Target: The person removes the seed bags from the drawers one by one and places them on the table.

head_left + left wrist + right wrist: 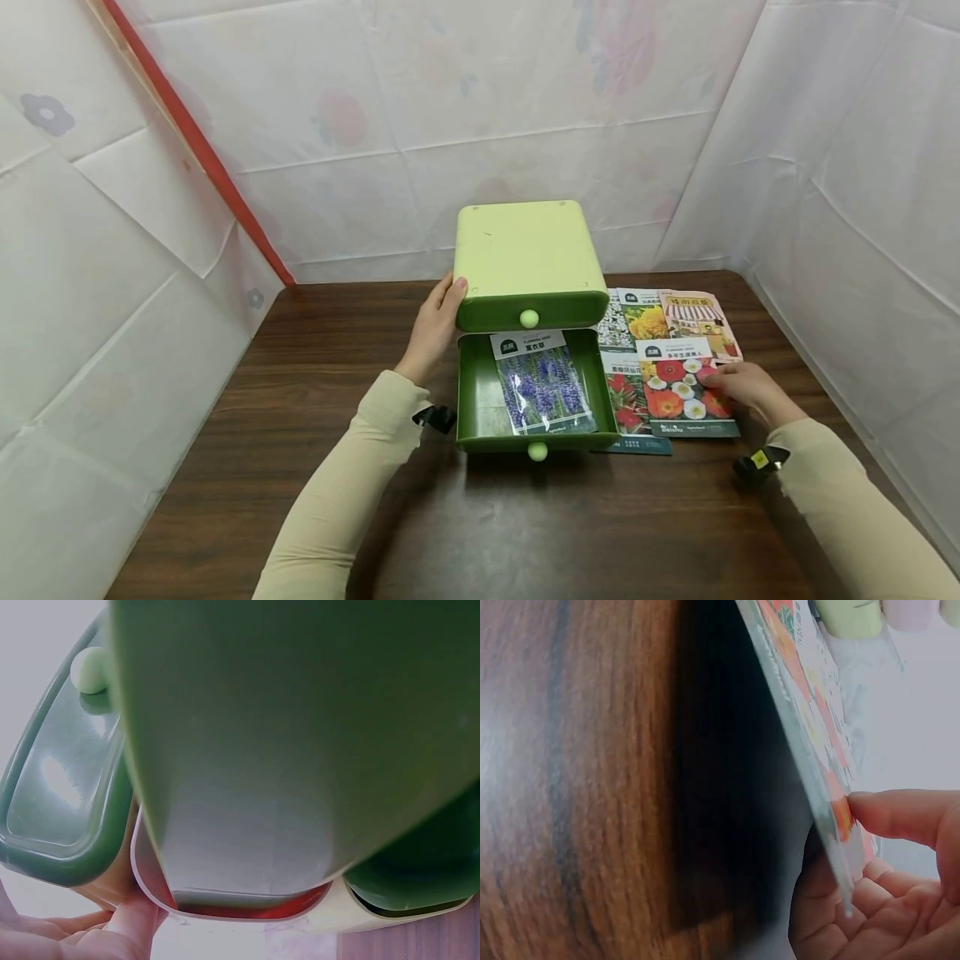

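Note:
A small light-green drawer cabinet [528, 246] has one dark-green drawer [480, 392] pulled out below its shut top drawer. A lavender seed packet [543, 383] lies in that open drawer. My left hand [435, 329] rests against the cabinet's left side, thumb at the front corner. In the left wrist view, its fingers touch the side beside the open drawer's slot. My right hand [753, 390] pinches a seed packet with red and white flowers [682, 392] by its right edge. The right wrist view shows the thumb on its printed face and fingers behind, the packet tilted up.
Under and beside the held packet lie several more seed packets: a red-flower one [628, 396], a yellow-flower one [645, 321], a white-flower one [613, 325] and a pink one [701, 317]. All lie on a dark wooden table [337, 367], with white patterned sheeting [420, 125] around it.

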A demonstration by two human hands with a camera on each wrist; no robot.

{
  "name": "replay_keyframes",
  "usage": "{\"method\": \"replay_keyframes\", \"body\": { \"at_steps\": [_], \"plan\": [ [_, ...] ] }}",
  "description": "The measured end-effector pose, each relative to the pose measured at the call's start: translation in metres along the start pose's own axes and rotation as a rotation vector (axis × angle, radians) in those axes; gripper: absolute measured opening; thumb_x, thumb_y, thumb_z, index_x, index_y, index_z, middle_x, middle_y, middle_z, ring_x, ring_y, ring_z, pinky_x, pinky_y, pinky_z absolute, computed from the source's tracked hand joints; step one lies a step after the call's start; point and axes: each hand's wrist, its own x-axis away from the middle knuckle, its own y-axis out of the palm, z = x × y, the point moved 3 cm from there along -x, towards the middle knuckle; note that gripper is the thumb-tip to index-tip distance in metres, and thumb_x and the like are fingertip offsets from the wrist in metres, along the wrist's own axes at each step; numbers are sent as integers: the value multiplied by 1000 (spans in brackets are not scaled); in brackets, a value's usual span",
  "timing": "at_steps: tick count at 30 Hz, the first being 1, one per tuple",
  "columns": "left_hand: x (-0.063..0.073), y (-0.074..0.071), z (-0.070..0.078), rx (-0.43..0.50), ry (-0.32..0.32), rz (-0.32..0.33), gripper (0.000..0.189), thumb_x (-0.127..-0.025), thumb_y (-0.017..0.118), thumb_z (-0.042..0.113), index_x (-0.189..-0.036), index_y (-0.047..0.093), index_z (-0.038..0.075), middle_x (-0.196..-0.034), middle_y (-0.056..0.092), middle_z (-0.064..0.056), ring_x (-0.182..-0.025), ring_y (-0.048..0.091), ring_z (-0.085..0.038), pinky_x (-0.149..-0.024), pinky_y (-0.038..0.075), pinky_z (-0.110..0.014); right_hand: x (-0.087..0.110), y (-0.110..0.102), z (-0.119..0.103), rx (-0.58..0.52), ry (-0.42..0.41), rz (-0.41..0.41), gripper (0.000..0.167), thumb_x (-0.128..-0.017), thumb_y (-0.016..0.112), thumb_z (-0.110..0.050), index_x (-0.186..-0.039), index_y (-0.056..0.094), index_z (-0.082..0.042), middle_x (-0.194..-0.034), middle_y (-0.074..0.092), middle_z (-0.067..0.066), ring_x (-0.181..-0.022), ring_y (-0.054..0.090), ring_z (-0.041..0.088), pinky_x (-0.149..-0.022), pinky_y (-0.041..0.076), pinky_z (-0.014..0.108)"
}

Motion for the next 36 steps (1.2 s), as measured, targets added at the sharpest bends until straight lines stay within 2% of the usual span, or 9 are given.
{"method": "replay_keyframes", "body": {
  "at_steps": [5,9,10,16,17,21,24,31,36],
  "plan": [
    [-1,0,-1,7,-7,-4,72,-96,45,63,-156,26,28,-158,34,-3,-126,55,-26,-102,50,-46,1,0,0,46,-8,7,38,-97,58,-31,-106,62,6,-99,54,11,-84,50,17,-67,46,27],
    [0,-1,0,10,-10,-15,68,-98,44,60,-155,26,29,-158,32,-2,-128,54,-26,-104,49,-46,4,1,0,44,-8,6,42,-96,59,-31,-110,59,9,-103,56,14,-83,52,16,-66,48,28],
    [-1,-1,-1,8,-14,-17,66,-99,43,58,-156,25,29,-159,32,-2,-129,53,-26,-104,48,-45,4,1,0,36,-8,6,41,-96,59,-30,-109,59,8,-99,57,13,-81,52,15,-65,48,28],
    [16,3,24,-2,-40,-28,63,-104,41,46,-157,23,19,-159,31,-8,-130,53,-29,-104,48,-45,7,4,-1,40,-20,23,34,-96,61,-25,-104,58,8,-74,57,-2,-69,53,12,-60,49,28],
    [19,3,29,-4,-41,-27,63,-104,41,46,-157,22,18,-159,31,-9,-129,53,-30,-104,48,-45,7,5,-1,47,-19,27,34,-96,61,-25,-105,58,8,-73,57,-2,-68,53,12,-59,49,28],
    [21,4,30,-7,-43,-24,63,-104,41,45,-157,22,18,-159,31,-9,-129,53,-30,-104,48,-45,7,6,-1,75,-26,43,34,-95,62,-23,-104,56,9,-73,58,0,-67,55,11,-59,52,28],
    [20,4,30,-7,-36,-24,63,-104,40,45,-157,23,17,-158,32,-10,-128,53,-30,-104,49,-45,7,7,-1,96,-42,52,33,-95,63,-21,-103,56,10,-75,58,3,-67,56,11,-59,54,28],
    [2,0,5,8,-28,-27,62,-103,41,49,-157,23,24,-158,32,-6,-127,54,-29,-103,49,-45,8,8,-2,183,-59,87,35,-92,64,-22,-102,58,11,-87,58,13,-76,56,19,-60,51,27],
    [-1,-1,0,19,-12,-18,65,-100,44,57,-155,26,28,-157,35,-3,-125,56,-27,-102,49,-45,8,8,-4,228,-63,108,39,-91,66,-24,-103,57,11,-92,57,18,-77,56,21,-60,49,26]
  ]
}}
